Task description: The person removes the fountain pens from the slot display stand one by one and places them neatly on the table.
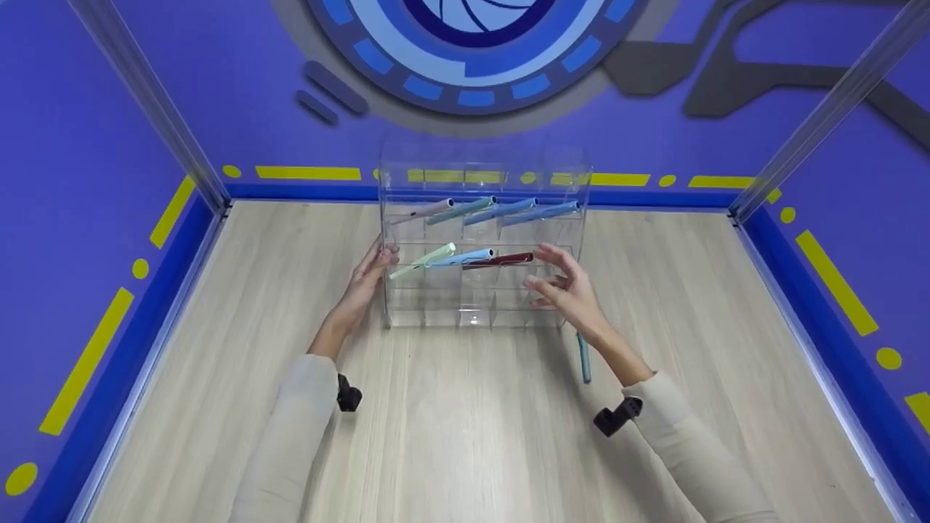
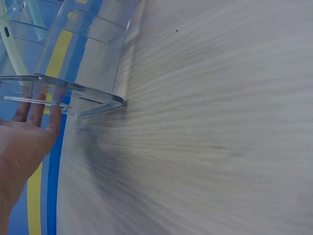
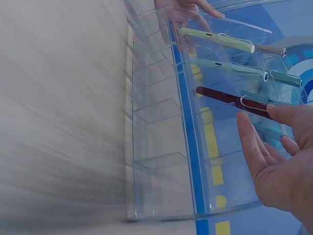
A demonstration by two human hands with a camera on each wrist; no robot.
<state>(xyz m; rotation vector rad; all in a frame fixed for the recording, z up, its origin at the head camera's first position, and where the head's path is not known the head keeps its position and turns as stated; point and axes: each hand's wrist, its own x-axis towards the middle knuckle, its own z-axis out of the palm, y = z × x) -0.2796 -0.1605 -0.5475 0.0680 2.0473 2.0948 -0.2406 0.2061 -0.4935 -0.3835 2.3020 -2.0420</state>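
Holding nothing in the right hand (image 1: pixel 570 290), spread wide with thumb and fingers apart, right at the capped end of the dark red pen (image 1: pixel 501 260); touching it or just short, can't tell. Lying slantwise, that pen, in the nearer row of the clear rack (image 1: pixel 476 318), just right of the light blue pen (image 1: pixel 461 258) and the pale green pen (image 1: pixel 425 261). Looks like settling it: press lightly, in line with the barrel, match the slope of its neighbours, then ease away without knocking the rack. Slanting in from the near right with the forearm, wrist low, fingertips aimed far and left. Over on the left, bracing the side wall with the left hand (image 1: pixel 363 276), fingers laid along the panel. Farther up, in the far row, a pink pen (image 1: pixel 425 211), a green pen (image 1: pixel 462 211) and two blue pens (image 1: pixel 541 213); down on the table (image 1: pixel 465 421), near right, a loose teal pen (image 1: pixel 584 359).
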